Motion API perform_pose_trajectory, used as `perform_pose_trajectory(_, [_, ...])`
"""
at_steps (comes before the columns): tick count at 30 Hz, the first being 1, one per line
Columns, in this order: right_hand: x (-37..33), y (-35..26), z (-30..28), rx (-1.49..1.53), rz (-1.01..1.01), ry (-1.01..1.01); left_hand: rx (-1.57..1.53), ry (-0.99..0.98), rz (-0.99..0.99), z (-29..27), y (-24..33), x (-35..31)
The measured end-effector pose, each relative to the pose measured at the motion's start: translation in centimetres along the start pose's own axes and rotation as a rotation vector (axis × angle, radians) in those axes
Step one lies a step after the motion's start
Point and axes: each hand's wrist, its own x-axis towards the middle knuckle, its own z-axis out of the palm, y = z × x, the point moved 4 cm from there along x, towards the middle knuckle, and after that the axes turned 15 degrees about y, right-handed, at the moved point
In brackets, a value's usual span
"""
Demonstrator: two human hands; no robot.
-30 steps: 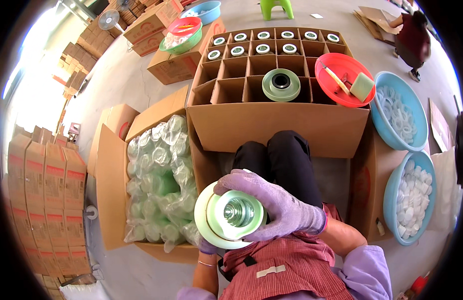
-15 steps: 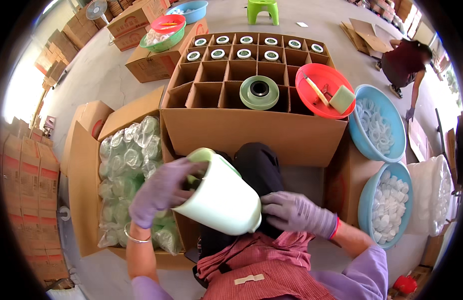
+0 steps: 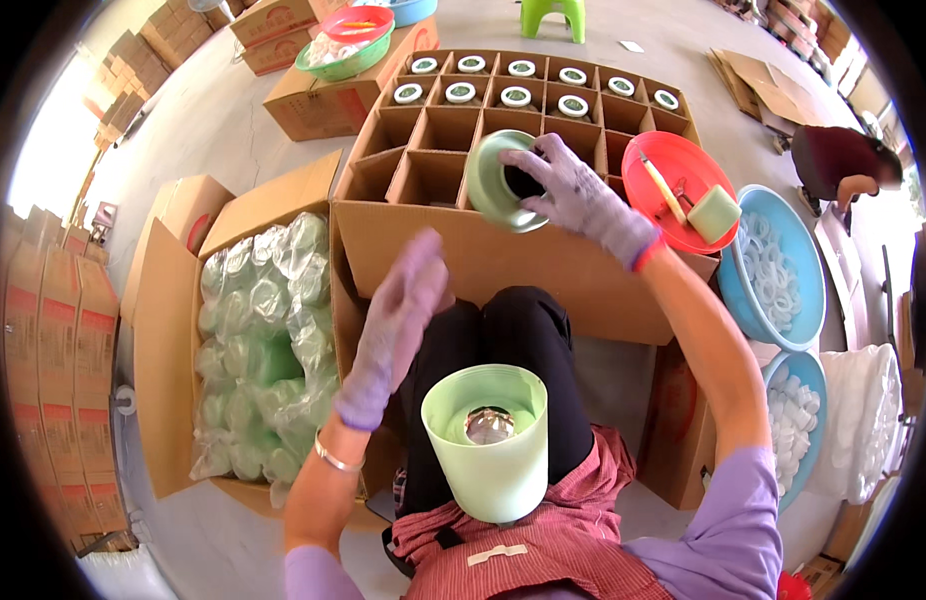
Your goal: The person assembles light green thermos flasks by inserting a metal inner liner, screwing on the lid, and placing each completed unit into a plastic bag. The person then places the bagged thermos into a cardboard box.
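Note:
A round, pale green dish-like cover (image 3: 486, 182) with a black centre is tilted above the divided carton (image 3: 463, 237). Its inner black part is in the fingers of my right hand (image 3: 581, 195), in a grey-purple glove. My left hand (image 3: 401, 315), gloved alike, hangs in the air near the carton's front wall, fingers stretched out and slightly blurred, holding nothing. In my lap stands a pale green cylindrical housing (image 3: 491, 470), its mouth upward. Inside it shows a shiny metal dome (image 3: 489, 425).
On the left, a carton (image 3: 166, 370) holds bagged green parts (image 3: 268, 340). White-capped jars (image 3: 516, 97) fill the far cells. A red tray (image 3: 648, 205) with tools and a sponge rests on the right corner. Blue basins (image 3: 813, 270) stand beside it. A person (image 3: 833, 160) bends at far right.
The green housing has gone from my hands to upright in my lap. My right hand has reached forward and taken the round cover, tilting it. My left hand has let go and moved forward.

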Motion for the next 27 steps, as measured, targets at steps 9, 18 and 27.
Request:
perform_pose_trajectory(9, [-4.3,-12.7,-1.7,1.17,0.788,0.28,0.392,0.094,1.038,4.1,5.5,-1.3])
perform_pose_trajectory(18, [-10.4,-10.0,-4.5,0.661,1.093,-0.118,0.387,-0.386,0.649,-1.2,0.7,-6.5])
perform_pose_trajectory(27, [-8.7,-16.1,-3.6,0.541,0.512,-0.061,0.419,-0.523,0.668,-0.8,1.2,-7.7])
